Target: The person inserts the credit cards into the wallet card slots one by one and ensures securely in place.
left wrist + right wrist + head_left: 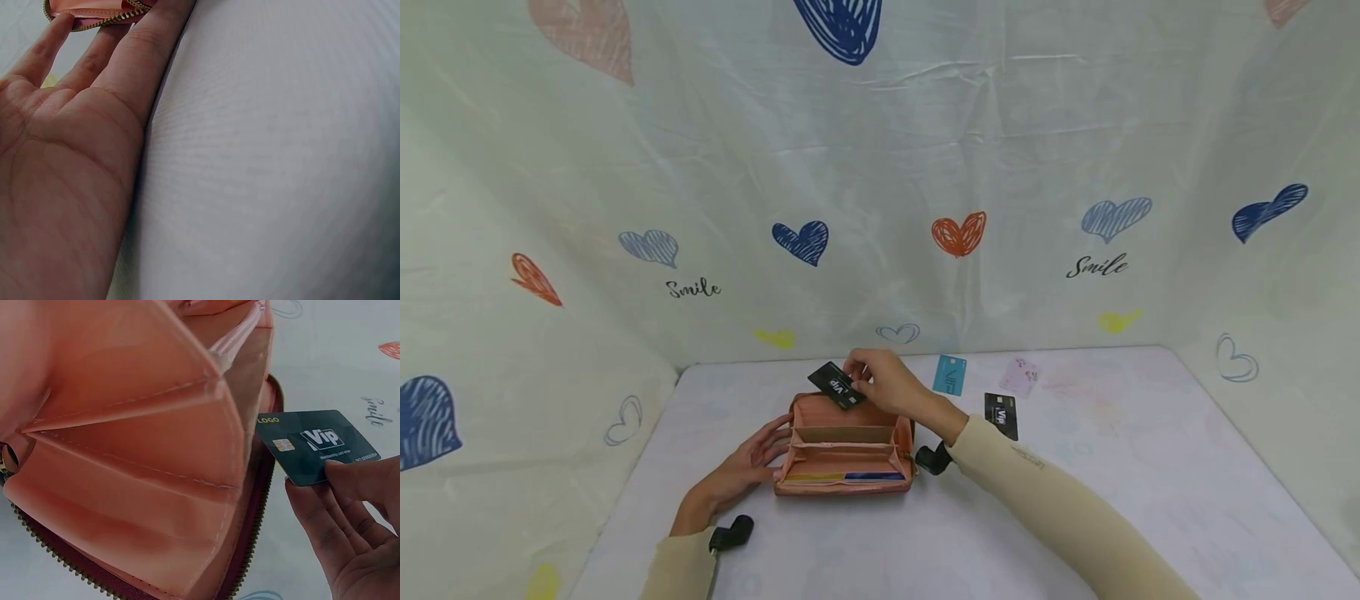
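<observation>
An unzipped pink wallet stands on the white table with its pleated compartments facing up. My right hand pinches a black VIP card between thumb and fingers at the wallet's far edge. In the right wrist view the card lies beside the wallet's zipper edge, its chip and white lettering showing. My left hand rests against the wallet's left side with fingers extended. The left wrist view shows its fingertips at the brass zipper. Yellow and blue card edges show in the near pocket.
Right of the wallet lie a blue VIP card, a pale pink patterned card and another black VIP card, partly beside the right sleeve. A white curtain printed with hearts rises behind the table.
</observation>
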{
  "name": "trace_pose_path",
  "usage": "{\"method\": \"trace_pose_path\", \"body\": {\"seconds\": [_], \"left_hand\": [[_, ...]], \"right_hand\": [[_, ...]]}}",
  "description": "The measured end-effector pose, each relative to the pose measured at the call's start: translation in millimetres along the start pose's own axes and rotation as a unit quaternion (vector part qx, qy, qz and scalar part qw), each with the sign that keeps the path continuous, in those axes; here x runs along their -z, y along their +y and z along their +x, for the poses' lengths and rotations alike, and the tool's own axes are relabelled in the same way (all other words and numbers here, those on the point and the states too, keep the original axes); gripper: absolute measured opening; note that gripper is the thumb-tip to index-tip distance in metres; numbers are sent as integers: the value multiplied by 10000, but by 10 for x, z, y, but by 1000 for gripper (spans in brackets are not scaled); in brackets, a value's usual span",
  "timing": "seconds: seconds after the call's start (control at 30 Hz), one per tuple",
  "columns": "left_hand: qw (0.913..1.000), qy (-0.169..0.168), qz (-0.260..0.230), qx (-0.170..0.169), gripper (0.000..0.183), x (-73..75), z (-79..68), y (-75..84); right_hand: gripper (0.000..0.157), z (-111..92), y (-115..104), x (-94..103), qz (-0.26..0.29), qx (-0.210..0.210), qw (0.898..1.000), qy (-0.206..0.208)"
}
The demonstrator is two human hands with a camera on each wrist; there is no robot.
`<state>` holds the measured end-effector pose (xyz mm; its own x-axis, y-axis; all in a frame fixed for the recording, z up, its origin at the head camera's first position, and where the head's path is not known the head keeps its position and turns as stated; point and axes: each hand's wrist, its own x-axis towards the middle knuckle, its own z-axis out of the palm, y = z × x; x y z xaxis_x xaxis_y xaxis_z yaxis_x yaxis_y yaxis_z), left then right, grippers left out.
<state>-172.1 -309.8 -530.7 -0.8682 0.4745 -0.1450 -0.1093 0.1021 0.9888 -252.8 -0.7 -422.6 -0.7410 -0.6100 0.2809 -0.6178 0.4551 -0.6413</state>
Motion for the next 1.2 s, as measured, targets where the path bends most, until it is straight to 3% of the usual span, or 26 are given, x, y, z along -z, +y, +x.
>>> {"method": "trace_pose_path", "body": {"seconds": [0.6,0.87,1.2], "left_hand": [[9999,-108,3,-122,98,28,10,-29],[9997,-151,1,-213,96,35,14,-45],[9999,-67,61,-97,98,32,17,-36]], "right_hand": [[17,98,17,-114,-474,137,9987,-109],[15,118,23,-160,-818,245,9957,-371],[12,169,-56,-160,-1283,328,9889,-670]]}}
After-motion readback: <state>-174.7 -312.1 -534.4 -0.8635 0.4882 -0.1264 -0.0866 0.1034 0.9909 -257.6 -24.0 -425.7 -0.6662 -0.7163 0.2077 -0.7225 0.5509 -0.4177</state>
